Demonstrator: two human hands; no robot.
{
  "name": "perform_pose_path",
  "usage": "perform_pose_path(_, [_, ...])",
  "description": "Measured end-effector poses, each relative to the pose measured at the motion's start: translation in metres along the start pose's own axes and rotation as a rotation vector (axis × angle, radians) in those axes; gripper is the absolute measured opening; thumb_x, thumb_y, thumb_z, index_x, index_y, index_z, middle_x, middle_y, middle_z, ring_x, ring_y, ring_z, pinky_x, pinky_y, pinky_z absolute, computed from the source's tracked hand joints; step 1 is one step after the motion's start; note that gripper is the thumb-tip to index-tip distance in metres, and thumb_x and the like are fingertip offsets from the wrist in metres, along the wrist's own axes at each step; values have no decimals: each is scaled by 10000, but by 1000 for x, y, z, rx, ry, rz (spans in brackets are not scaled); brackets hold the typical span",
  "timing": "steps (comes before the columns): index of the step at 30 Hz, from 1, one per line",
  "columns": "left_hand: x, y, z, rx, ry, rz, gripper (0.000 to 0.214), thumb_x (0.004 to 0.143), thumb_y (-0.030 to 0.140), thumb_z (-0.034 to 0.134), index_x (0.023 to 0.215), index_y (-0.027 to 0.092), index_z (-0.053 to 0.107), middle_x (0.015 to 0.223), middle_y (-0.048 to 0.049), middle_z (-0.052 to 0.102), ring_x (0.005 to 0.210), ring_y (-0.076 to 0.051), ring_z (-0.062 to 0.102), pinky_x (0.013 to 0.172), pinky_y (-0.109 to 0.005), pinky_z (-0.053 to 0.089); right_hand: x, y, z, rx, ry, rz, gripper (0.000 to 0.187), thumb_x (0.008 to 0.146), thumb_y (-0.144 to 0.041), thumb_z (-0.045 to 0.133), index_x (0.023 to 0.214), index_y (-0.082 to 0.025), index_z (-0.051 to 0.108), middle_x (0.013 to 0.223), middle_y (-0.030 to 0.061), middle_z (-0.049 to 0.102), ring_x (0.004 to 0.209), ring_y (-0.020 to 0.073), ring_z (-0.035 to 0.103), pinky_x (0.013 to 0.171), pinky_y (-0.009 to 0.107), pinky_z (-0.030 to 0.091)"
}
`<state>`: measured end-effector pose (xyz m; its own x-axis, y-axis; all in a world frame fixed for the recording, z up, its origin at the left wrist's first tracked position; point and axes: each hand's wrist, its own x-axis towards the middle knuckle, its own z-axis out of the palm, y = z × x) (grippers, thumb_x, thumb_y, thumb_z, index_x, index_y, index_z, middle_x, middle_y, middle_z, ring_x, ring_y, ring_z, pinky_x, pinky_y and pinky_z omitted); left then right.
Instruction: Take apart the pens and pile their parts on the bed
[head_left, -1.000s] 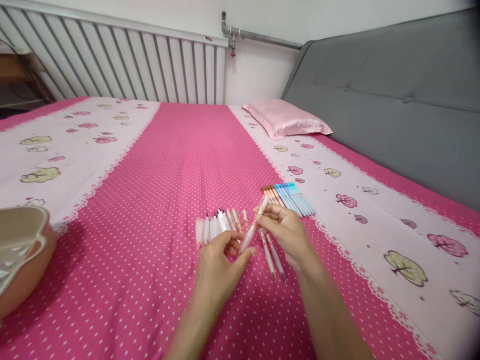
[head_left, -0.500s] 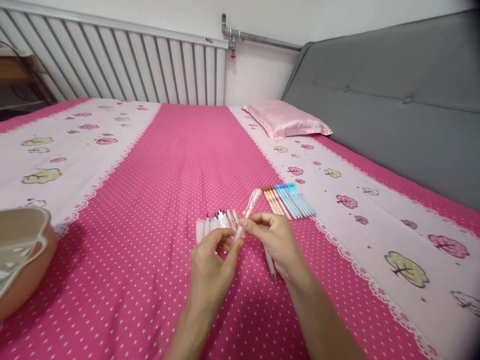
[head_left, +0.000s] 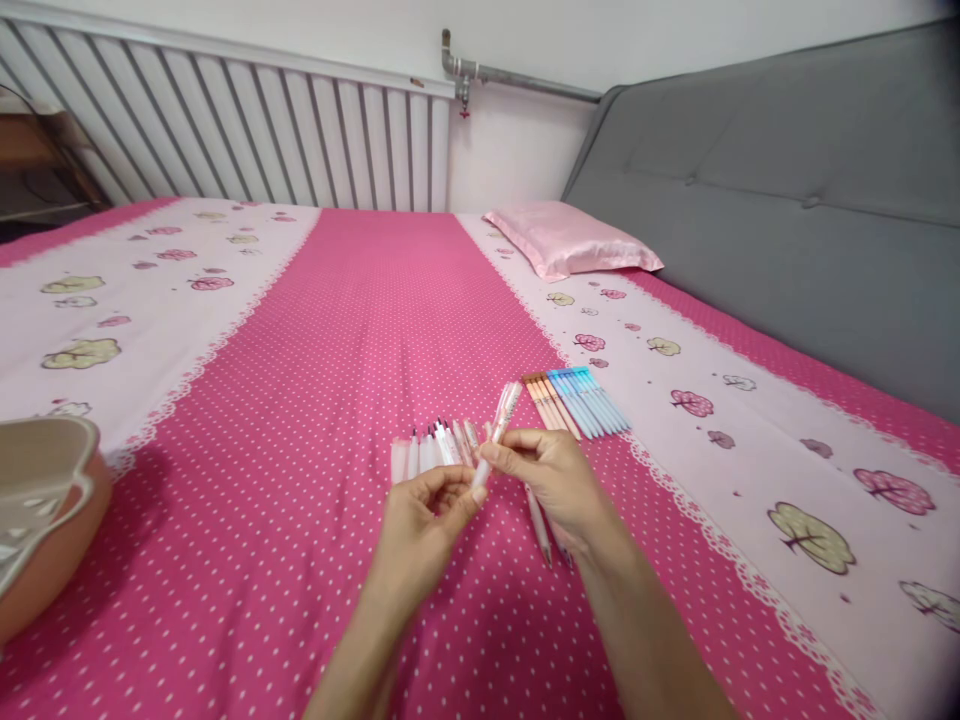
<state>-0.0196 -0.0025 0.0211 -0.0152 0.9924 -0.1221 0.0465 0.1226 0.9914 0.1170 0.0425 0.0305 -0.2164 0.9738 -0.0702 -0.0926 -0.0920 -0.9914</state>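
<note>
Shows a bare left hand (head_left: 424,520) toward seven o'clock, with slim fingers and a tapering thumb (head_left: 463,512), nail visible near the tip. Leads into a bare left forearm (head_left: 364,635), narrow at the wrist, smooth in outline, cropped by the edge below. Presents a bare right hand (head_left: 555,485) toward five o'clock, similarly slender. Broadens past the wrist into a bare right forearm (head_left: 645,610), also cropped below. Looks too soft for finer detail.
</note>
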Motion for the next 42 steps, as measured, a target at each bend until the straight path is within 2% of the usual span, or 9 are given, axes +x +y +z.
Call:
perform_pose_path(8, [1,-5,-6,-163,-88,-113,230,639,321,698,796,154,687,699,-19,620,596,-82,472,597,-212,382,-3,-6,-2,8,-67,23,192,617,-358,711,653,-170,689,627,-9,635,629,111,554,684,267,428])
perform_pose_path(12, [1,-3,-6,-161,-90,-119,249,659,358,676,784,142,669,680,-23,596,597,-87,466,598,-218,389,-3,-6,-1,49,-59,29,190,614,-346,721,655,-164,683,633,-6,631,630,108,553,667,254,429])
perform_pose_path(16, [2,-2,-1,-50,-29,-7,330,652,365,680,890,146,618,738,-26,594,647,-108,509,613,-231,417,-1,-3,1,139,39,32,213,602,-333,738,651,-150,642,598,-15,603,574,90,540,573,215,418])
perform_pose_path(19, [3,-6,2,77,73,37,402,626,356,702,956,157,584,654,10,557,592,-103,497,565,-220,413,0,-2,1,158,95,44,234,603,-332,743,652,-145,611,568,-21,587,529,77,537,504,185,398])
perform_pose_path(24, [1,-10,2,284,153,70,311,720,440,593,834,154,636,516,32,482,461,-81,396,433,-196,306,0,-3,0,157,69,55,260,640,-361,716,731,-146,603,660,-4,624,554,76,578,482,164,404])
perform_pose_path(30, [-2,-11,2,473,164,207,337,775,452,528,859,165,685,529,13,533,454,-81,407,427,-195,296,1,-5,-2,148,145,63,273,606,-361,740,650,-132,597,532,-14,595,480,66,536,465,171,383])
perform_pose_path(32, [-2,-11,4,445,120,194,356,791,449,508,877,154,687,493,20,518,423,-75,395,409,-191,289,1,-4,-4,152,144,44,264,596,-350,750,628,-137,597,497,-25,581,447,55,504,450,170,358])
perform_pose_path(36, [-2,-10,6,198,-19,52,370,788,435,517,906,124,678,490,12,563,423,-88,491,438,-193,387,3,-1,-9,167,122,26,244,605,-337,748,598,-146,595,454,-40,556,417,47,461,442,175,330])
perform_pose_path(42, [0,-7,4,-5,-100,-56,313,751,396,581,820,109,687,460,11,582,378,-75,508,429,-181,418,4,-1,-9,196,92,30,238,592,-321,757,592,-142,602,490,-38,557,450,53,484,472,179,353])
